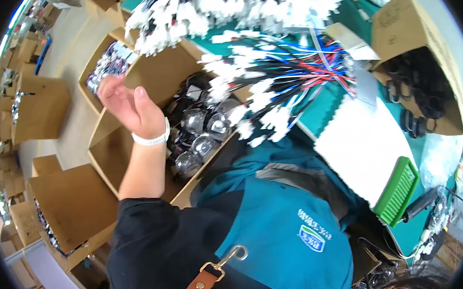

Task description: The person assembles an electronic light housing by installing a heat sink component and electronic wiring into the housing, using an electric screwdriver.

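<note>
One of the person's two hands shows: the bare left hand (133,110), white wristband (152,138) at the wrist, raised over the left side of a large open brown cardboard carton (163,68). Its thumb stands apart from loosely bent fingers, and nothing shows in its grasp. The right hand is out of view, so I cannot tell its state.

Just right of the wrist, inside that carton, lie clear, shiny dome-shaped parts (219,127) among dark wired pieces. Beyond the fingertips, a smaller open carton holds a jumble of small multicoloured parts (110,63).

The step in hand looks like a pause between grasps, or a reach over the cartons. Taking a dome would call for the hand to swing right, drop below the carton's rim and close around one curved shell.

The domes are round, so no clear long axis shows, and they face differing ways. The hand points up and leftward, away from them.

Well right of the hand, on the green desk (316,110), a bundle of red, blue, black and white wires (323,72) lies with its long axis roughly crosswise, its white connector ends toward the hand. Farther right lies a green plastic grid tray (399,190).
</note>
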Motion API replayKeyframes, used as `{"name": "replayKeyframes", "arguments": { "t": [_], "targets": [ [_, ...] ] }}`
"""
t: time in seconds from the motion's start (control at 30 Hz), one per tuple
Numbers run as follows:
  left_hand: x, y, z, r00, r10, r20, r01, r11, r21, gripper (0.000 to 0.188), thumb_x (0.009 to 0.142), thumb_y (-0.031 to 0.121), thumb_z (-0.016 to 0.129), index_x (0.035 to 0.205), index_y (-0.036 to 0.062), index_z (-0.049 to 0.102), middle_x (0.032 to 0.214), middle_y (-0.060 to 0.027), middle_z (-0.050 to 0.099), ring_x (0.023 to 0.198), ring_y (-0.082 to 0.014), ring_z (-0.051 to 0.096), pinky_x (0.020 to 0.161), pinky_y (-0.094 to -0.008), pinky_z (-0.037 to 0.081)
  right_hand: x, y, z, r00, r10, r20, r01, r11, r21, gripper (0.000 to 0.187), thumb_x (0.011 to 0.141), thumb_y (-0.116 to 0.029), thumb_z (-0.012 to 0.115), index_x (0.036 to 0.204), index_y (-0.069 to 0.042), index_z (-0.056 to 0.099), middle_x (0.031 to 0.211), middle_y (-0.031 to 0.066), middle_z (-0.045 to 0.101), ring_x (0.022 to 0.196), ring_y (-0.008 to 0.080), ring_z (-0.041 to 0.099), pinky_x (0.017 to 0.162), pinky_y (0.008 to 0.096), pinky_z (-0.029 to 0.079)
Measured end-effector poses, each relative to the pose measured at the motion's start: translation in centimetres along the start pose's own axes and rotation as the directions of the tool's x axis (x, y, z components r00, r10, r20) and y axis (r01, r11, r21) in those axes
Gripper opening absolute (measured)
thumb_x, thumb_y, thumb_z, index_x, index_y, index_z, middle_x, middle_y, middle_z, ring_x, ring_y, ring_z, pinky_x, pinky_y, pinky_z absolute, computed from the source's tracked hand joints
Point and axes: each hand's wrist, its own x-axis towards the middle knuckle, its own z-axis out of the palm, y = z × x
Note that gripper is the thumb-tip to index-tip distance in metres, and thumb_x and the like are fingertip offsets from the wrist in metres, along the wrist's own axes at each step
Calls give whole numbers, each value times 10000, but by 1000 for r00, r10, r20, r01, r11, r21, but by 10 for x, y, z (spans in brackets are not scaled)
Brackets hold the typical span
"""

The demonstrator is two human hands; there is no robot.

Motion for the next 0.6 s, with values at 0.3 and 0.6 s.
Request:
{"name": "replayKeyframes", "arguments": {
  "t": [0.3,0.6],
  "targets": [
    [74,113,170,437,414,799,-482,857,-181,254,774,211,699,972,67,630,1017,-97,630,1043,-312,561,911,-414,429,-91,17,-11,613,753,239,-239,466,-852,284,934,-166,510,1098,39,618,1081,215,636,1003,335,602,923,383,452],
    [54,121,280,-183,42,982,-533,835,-135,607,777,194,668,1297,2,421,1095,-239,543,1084,-400,514,935,-435,428,-111,19,-25,304,884,356,-305,444,-843,448,791,-166,647,1214,-54,550,1131,239,621,1082,403,586,935,428,461]
  ]
}}
